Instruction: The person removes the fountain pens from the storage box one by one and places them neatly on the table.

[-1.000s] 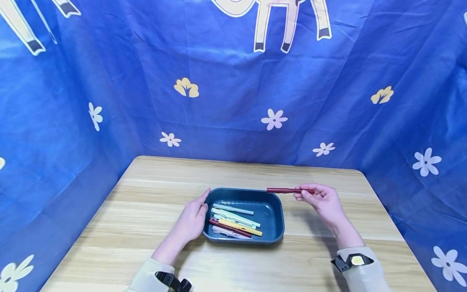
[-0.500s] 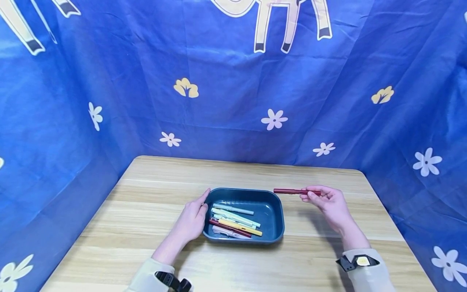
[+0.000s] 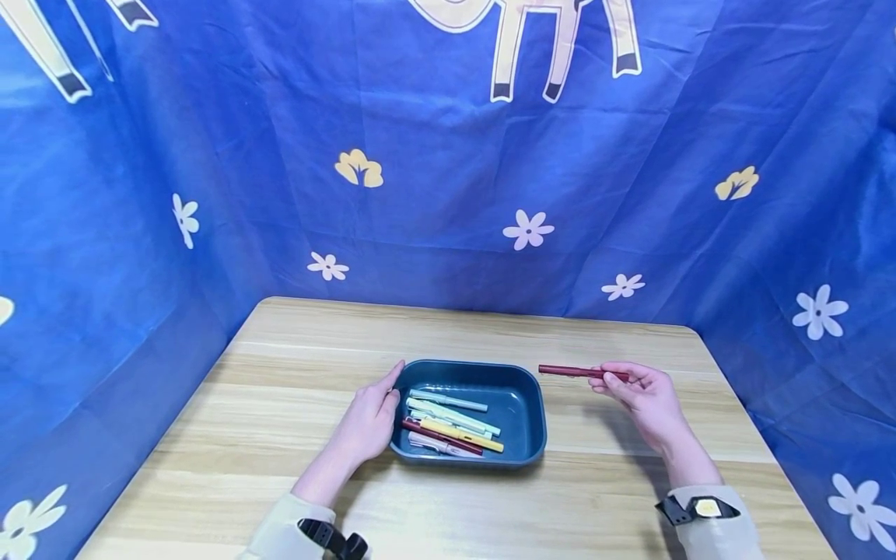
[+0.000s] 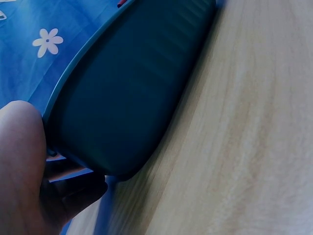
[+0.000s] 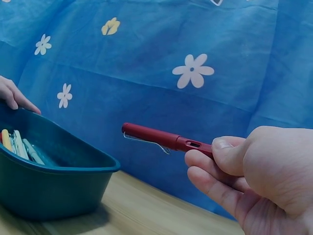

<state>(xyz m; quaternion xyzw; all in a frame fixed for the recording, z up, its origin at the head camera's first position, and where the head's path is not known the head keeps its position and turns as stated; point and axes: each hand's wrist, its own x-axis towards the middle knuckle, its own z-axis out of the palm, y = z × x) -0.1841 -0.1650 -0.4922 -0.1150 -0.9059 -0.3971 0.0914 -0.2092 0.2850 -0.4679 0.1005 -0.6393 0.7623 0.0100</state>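
Clear of the right rim of the rectangular teal plastic box (image 5: 51,191), the right hand (image 3: 647,398) pinches a slim red pen (image 5: 168,141), clip distinct only in right-wrist view; the left hand (image 3: 367,421) grips the box's left end.

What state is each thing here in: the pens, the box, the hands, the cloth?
Held red pen: capped, in the air beside the box
Box: open-topped, upright on the table
Pens in the box: lying loosely heaped
Right hand: pinching the red pen
Left hand: gripping the box's end
Blue cloth: hanging, creased
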